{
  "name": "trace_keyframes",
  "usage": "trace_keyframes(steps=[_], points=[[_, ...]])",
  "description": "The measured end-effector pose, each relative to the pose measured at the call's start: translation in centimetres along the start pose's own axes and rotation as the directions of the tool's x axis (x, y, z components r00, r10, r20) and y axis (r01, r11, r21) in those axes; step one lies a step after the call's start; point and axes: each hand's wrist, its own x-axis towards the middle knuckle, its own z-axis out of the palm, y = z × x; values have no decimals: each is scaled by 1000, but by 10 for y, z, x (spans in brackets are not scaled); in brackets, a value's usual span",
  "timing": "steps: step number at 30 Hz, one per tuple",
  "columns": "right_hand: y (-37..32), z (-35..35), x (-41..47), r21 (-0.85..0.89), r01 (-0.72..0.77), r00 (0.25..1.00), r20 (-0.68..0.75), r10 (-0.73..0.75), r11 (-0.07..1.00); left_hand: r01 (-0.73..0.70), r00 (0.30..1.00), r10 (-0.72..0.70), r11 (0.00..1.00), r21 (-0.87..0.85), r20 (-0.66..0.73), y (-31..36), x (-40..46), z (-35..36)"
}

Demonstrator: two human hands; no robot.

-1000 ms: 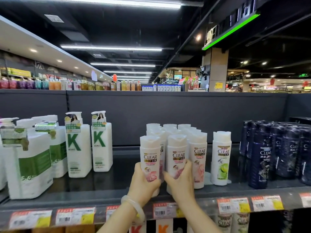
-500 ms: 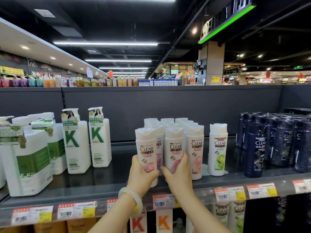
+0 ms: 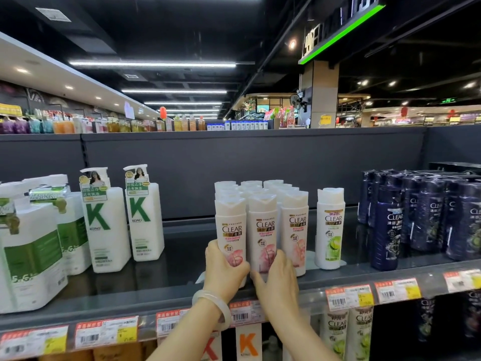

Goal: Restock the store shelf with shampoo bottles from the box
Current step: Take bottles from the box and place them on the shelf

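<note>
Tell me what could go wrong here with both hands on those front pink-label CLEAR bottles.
1. The left hand and right hand hold two white pink-label CLEAR shampoo bottles at the grey shelf's front edge; a slip could send them off.
2. The packed rows of white bottles behind stand close; pushing back could topple them.
3. The lone white green-label CLEAR bottle stands beside the group; a sideways nudge might knock it over.
</note>
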Motion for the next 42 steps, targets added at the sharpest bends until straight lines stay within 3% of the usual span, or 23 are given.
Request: trace_keyframes(steps=[5,8,12,37,42], points=[[0,-1,1,-60,-19,1000,23,20,998,1,1000,2,992,124,-31,5,-5,0],[2,-2,0,-56,-7,1000,23,8,998,-12,999,4,976,219,39,1,-6,-12],[6,-3,-2,-74,27,1000,15,-26,997,-18,987,-14,979,204,157,-10,-10,-32],[2,-2,-2,-144,30,1000,1,-30,989,-13,995,-4,986,168,97,-13,-8,-26],[6,-8,-10,-81,66,998,1,-67,994,-27,997,14,985,169,77,-13,-11,-26]])
